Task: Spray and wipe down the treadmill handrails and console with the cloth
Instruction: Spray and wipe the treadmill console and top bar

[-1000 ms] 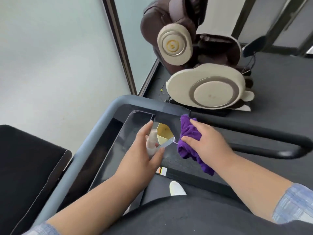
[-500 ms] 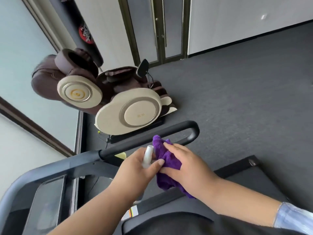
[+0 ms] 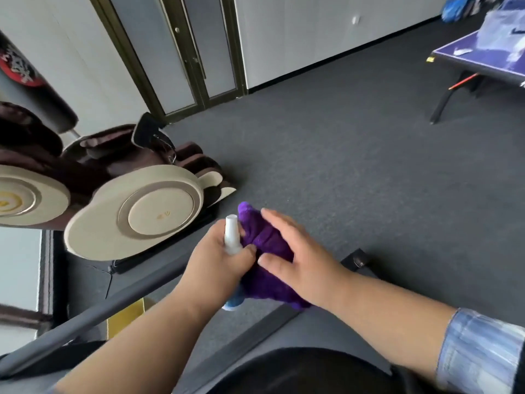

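Head view has swung right since before; the handrail's looped end is now hidden behind the cloth [image 3: 268,245]. Left grip [image 3: 218,265] wraps the spray bottle [image 3: 231,234], right grip [image 3: 301,260] clutches the cloth, beside a massage chair [image 3: 136,211].

head view, looking down, near hands

Dark grey carpet [image 3: 355,166] covers the floor and runs up to pale walls [image 3: 298,32] edged with a black skirting strip. In the far wall stands a double door [image 3: 196,58] with dark bronze frames and grey panels. At the left a brown and cream massage chair [image 3: 136,211] lies close to the wall, with a black punching bag [image 3: 25,81] bearing a red and white mark just behind it. In the upper right corner stands a blue table-tennis table [image 3: 483,61] on black legs, with pale blue bags on its top. The light is even and soft.
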The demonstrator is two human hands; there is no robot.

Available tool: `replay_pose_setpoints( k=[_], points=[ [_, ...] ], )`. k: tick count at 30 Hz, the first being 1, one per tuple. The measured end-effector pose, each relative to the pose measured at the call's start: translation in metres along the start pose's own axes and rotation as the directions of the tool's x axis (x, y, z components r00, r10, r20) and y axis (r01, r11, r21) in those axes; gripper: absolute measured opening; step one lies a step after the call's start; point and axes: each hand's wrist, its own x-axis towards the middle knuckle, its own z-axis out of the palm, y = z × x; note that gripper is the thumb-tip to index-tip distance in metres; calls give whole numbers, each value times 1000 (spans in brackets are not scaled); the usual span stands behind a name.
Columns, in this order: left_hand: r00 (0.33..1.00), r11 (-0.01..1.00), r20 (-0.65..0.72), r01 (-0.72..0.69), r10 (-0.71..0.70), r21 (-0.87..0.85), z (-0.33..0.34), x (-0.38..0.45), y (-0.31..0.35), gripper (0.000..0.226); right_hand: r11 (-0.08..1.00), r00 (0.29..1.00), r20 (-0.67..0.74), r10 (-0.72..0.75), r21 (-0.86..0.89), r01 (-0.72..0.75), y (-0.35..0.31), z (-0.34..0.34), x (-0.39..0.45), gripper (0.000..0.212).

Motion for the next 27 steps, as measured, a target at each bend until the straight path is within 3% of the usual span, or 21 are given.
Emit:
replay_pose_setpoints(
  k=[2,5,7,9,12,14,17,19,27],
  points=[
    [999,995,46,-13,18,-104,4,24,5,24,956,983,-118,139,276,-102,18,-17,18,74],
    [990,972,123,-39,69,-230,9,65,7,25,734,939,55,340,609,-302,44,-43,44,98],
    [980,969,183,-34,81,-243,11,93,5,28,644,930,139,341,686,-339,48,-53,53,72],
    [980,984,183,-43,75,-175,11,119,4,25,661,927,22,374,695,-283,48,-61,64,48],
    [988,997,141,-66,60,35,12,151,7,24,748,903,-192,383,639,-181,50,-71,85,35],
    [989,989,133,-77,60,127,15,168,9,25,769,878,-250,409,612,-184,58,-76,99,27],
    [989,984,136,-73,51,165,22,190,11,24,772,868,-244,433,597,-217,73,-86,119,24],
    [992,985,125,-51,30,167,31,208,9,23,787,878,-223,424,570,-235,84,-98,139,33],
    [994,994,-61,94,-91,53,83,297,17,20,836,907,-129,401,456,-305,135,-176,238,55]
  ],
)
